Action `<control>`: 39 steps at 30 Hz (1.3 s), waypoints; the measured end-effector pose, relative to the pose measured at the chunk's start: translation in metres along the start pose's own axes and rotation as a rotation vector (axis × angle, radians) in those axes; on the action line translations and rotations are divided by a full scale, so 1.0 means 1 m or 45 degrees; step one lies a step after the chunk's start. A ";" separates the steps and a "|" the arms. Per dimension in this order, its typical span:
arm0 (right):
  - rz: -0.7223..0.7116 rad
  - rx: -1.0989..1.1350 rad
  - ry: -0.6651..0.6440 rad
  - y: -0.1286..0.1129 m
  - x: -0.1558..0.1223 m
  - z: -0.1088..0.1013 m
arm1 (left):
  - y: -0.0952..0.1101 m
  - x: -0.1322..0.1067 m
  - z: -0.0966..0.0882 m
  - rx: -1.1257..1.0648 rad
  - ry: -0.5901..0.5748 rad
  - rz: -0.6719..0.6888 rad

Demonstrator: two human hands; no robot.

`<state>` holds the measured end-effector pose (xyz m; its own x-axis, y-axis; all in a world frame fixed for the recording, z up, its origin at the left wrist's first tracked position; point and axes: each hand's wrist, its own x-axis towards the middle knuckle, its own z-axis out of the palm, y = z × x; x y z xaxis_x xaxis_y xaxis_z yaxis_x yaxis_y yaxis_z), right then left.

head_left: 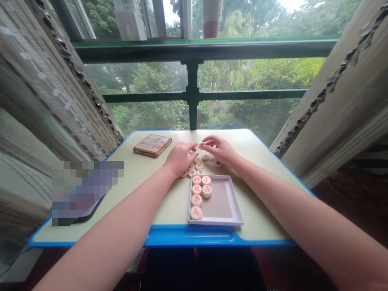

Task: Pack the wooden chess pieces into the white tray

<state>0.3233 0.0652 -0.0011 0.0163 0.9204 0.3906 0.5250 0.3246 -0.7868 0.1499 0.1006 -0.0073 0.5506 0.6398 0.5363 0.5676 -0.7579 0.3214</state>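
At the far side of the pile, my left hand (180, 157) has its fingers and thumb curled around a round wooden Chinese chess piece (191, 152), which they partly hide. Opposite it, my right hand (220, 150) pinches another Chinese chess piece (201, 146) with a red mark between thumb and forefinger. Between and below the hands lie several loose pieces, one black-marked piece (199, 166) among them. A shallow white box tray (237, 202) stands nearer to me. Several red-marked pieces (196, 200) sit face up along its left side, in two columns.
A flat brown box (152, 145) lies at the back left of the pale folding table (257, 173). At the left edge is a phone-like device (91, 210), partly blurred out. Curtains hang on both sides, and a green railing (194, 50) crosses the window behind.
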 end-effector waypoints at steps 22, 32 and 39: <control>-0.202 -0.186 -0.004 -0.010 -0.007 -0.001 | -0.001 0.000 -0.001 -0.014 0.176 0.095; -0.276 -0.237 0.023 -0.012 -0.009 -0.003 | 0.003 -0.002 -0.003 -0.045 0.233 0.146; -0.140 -0.130 -0.043 -0.013 -0.008 -0.006 | 0.004 -0.001 -0.001 -0.047 0.223 0.174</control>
<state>0.3214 0.0520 0.0090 -0.0736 0.8879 0.4541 0.6060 0.4015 -0.6867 0.1506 0.0967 -0.0061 0.5041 0.5014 0.7032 0.4704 -0.8422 0.2633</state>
